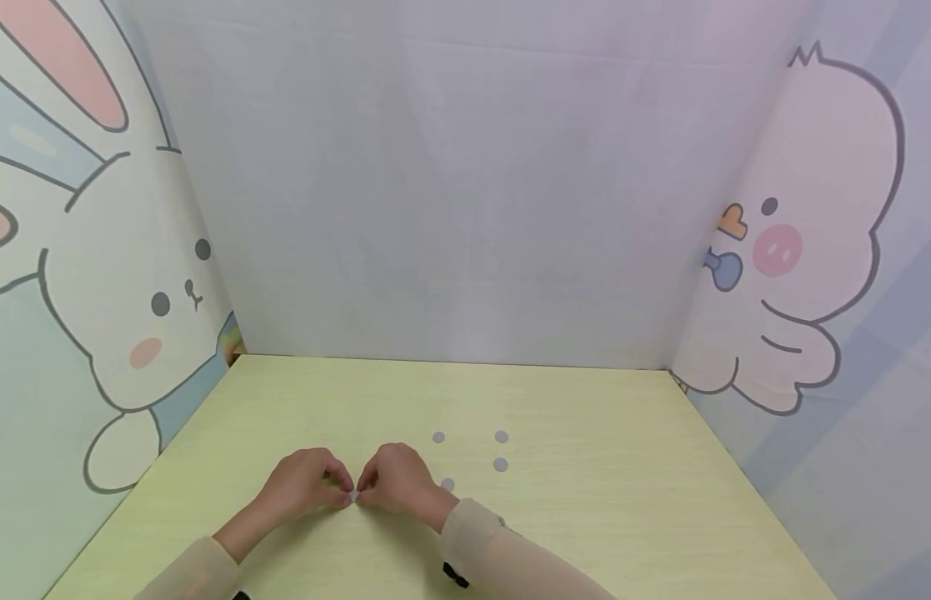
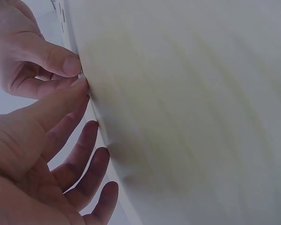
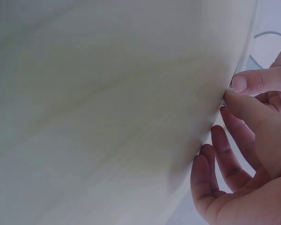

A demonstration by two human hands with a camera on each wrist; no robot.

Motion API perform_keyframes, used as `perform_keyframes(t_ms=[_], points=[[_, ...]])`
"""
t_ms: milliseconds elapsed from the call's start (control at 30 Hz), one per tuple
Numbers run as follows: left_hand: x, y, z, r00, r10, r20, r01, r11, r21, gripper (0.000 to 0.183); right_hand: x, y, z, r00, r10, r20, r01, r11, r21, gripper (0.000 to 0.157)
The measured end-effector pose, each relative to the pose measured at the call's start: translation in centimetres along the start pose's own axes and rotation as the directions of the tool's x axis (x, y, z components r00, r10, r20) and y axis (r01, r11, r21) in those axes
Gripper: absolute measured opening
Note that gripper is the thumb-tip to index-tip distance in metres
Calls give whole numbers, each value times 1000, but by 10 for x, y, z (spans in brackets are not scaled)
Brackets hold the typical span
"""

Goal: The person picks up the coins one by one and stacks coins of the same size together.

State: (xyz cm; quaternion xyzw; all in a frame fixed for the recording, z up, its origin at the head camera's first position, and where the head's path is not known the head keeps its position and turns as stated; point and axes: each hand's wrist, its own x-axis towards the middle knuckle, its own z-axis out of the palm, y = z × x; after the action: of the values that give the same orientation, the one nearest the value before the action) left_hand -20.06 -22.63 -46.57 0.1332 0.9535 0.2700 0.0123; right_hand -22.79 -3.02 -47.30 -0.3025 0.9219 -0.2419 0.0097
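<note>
Between the fingertips of both hands is a small grey disc, low over the table and mostly covered by fingers. My left hand pinches its left side with thumb and index finger. From the right, my right hand pinches the other side, its thumb and index tips almost meeting those of the left. Both wrist views show the thumbs close together, with the left hand's other fingers spread at the tabletop. A sliver of the disc shows between the thumbs in the right wrist view.
Several more grey discs lie flat on the pale yellow table: one disc, two farther right, and one beside the right wrist. Cloth walls with a rabbit and a chick enclose the table.
</note>
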Motion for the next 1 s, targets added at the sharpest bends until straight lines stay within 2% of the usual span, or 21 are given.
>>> perform_keyframes(t_ms=[200, 367, 667, 1000], points=[[-1, 0, 1, 1000, 9, -7, -9, 1000, 4, 16, -3, 2, -4, 999, -44, 21, 44, 999, 13, 5], [0, -1, 3, 1000, 19, -8, -19, 1000, 0, 16, -5, 8, -12, 997, -58, 41, 56, 997, 52, 10], [0, 2, 2, 998, -59, -6, 59, 998, -9, 18, -9, 35, -31, 994, -106, 3, 106, 994, 14, 13], [0, 1, 4, 998, -54, -13, 54, 999, 6, 19, -27, 62, -60, 1000, -18, 2, 17, 995, 95, 17]])
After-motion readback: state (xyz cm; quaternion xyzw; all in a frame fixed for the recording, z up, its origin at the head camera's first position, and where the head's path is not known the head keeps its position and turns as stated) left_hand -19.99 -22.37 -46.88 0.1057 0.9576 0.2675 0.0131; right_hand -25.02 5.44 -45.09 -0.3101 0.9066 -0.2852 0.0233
